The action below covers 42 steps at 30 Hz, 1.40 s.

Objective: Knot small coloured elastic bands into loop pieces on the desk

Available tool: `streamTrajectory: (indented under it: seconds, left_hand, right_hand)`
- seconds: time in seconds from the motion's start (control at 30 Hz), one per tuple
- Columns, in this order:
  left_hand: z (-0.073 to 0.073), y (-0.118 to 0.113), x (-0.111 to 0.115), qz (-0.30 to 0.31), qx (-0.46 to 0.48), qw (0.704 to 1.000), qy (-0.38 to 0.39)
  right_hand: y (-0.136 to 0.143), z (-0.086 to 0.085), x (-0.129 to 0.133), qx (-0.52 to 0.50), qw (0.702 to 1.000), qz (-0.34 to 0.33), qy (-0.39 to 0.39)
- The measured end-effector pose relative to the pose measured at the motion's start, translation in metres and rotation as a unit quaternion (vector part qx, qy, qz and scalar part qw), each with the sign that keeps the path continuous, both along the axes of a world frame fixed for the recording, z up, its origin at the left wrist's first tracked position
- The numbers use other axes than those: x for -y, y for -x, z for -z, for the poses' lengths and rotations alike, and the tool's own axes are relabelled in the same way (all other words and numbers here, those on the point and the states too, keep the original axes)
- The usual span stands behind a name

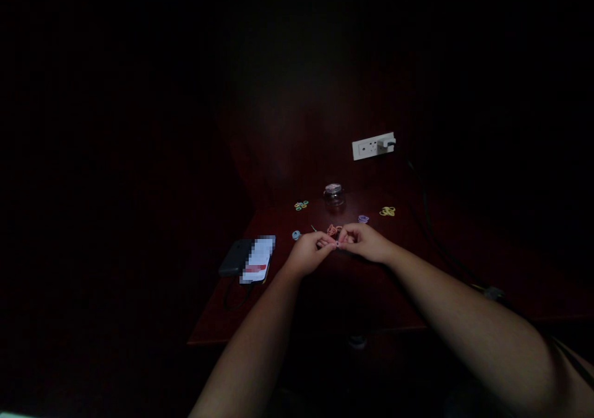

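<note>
Over the dark red table (325, 294), my left hand (312, 251) and my right hand (364, 242) meet with their fingertips close together. Both pinch something tiny between them, too small to name. Just behind the fingers lies a pile of salmon-pink bands (333, 230). A small blue bundle (296, 235) sits left of my left hand. Purple bands (362, 219) lie behind my right hand, and yellow bands (387, 211) are farther right. Green and yellow rings (301, 205) rest at the back left.
A lidded clear jar (334, 195) stands near the back wall. At the left lie a lit phone (257, 260) and a dark flat device (235, 257) with a cable. A white socket panel (371, 147) is on the wall, and a dark cable (427, 210) runs down the right side.
</note>
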<state>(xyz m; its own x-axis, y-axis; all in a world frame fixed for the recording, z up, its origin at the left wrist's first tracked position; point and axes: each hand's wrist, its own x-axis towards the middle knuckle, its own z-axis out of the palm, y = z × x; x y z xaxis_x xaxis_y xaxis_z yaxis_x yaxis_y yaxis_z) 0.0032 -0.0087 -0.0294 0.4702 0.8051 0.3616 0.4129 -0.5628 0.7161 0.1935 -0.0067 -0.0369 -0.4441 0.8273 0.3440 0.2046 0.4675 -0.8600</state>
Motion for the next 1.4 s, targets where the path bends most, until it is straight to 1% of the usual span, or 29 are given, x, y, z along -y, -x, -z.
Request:
streamTrajectory:
  seconds: [0.2,0.5,0.63,0.8,0.93,1.2,1.4]
  left_hand:
    - [-0.001,-0.002,0.001,0.005,0.017,1.000,0.008]
    - [-0.003,-0.002,0.002,-0.007,0.037,0.999,0.007]
    - [-0.002,-0.002,0.001,-0.008,0.042,0.999,0.007]
    - [-0.002,-0.002,0.001,-0.005,0.043,0.999,0.005]
    - [-0.003,-0.003,0.003,-0.004,0.043,0.999,0.008]
    - [-0.008,-0.002,0.006,-0.011,0.037,0.999,-0.008]
    - [-0.005,-0.002,0.004,-0.015,0.035,0.999,-0.011]
  right_hand:
    - [0.001,0.001,-0.001,-0.003,1.000,-0.004,0.007]
    - [0.002,-0.005,0.004,-0.034,0.999,-0.016,0.039]
    - [0.001,-0.005,0.004,-0.042,0.998,-0.005,0.036]
    - [0.001,-0.006,0.004,-0.029,0.999,-0.001,0.031]
    - [0.000,-0.008,0.005,-0.016,1.000,0.015,0.018]
    - [0.000,-0.011,0.007,-0.015,1.000,0.013,0.015]
    - [0.000,-0.010,0.007,-0.006,1.000,0.023,0.011]
